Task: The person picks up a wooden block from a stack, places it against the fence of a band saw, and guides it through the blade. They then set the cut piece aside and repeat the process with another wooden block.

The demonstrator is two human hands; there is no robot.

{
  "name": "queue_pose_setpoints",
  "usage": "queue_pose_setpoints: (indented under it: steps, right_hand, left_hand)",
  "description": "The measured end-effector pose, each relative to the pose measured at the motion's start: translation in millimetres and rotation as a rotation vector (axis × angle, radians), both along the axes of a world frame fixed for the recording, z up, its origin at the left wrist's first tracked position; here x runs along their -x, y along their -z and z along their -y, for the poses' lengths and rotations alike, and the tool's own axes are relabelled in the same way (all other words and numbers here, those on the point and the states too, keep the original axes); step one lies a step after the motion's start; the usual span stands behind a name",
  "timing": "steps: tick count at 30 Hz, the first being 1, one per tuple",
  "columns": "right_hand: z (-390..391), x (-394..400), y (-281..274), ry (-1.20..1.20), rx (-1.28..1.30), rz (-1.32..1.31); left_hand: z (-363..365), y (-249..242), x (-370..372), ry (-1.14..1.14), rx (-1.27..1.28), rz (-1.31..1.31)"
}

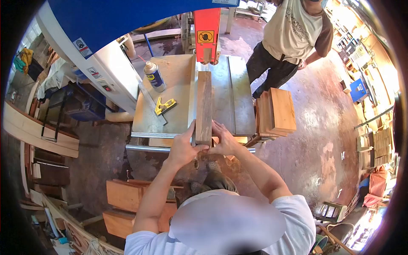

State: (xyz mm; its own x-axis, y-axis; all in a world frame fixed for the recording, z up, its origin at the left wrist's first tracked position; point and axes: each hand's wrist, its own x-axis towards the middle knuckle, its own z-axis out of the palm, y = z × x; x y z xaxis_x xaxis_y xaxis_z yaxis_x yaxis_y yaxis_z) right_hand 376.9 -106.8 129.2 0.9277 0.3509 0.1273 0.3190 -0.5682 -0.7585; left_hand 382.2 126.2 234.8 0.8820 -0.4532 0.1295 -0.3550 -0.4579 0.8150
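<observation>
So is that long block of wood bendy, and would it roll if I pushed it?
The block of wood is probably stiff, because it looks thick and straight. It likely won't roll: its faces look flat with sharp corners, so it should slide on the smooth-looking metal table. It may feel fairly heavy, being long and chunky.

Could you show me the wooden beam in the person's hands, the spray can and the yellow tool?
wooden beam (204,106): head view, middle of its top face.
spray can (156,80): head view, on its blue body.
yellow tool (163,108): head view, on its yellow part.
</observation>
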Motion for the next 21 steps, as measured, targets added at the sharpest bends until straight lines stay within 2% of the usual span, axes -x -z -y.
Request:
queue_pose_setpoints:
  steps: [11,14,21]
  right_hand:
    - [-0.1,1.6,-16.9,0.017,-0.067,-0.058]
    - [2.2,-1.5,-0.2,0.002,-0.059,0.000]
    - [4.8,-3.2,-4.7,0.016,-0.018,-0.056]
  left_hand:
    - [0.5,2.3,0.4,-0.020,0.033,-0.009]
    - [1.0,3.3,0.6,-0.031,0.028,-0.015]
    - [2.6,4.3,-0.8,-0.028,0.024,-0.002]
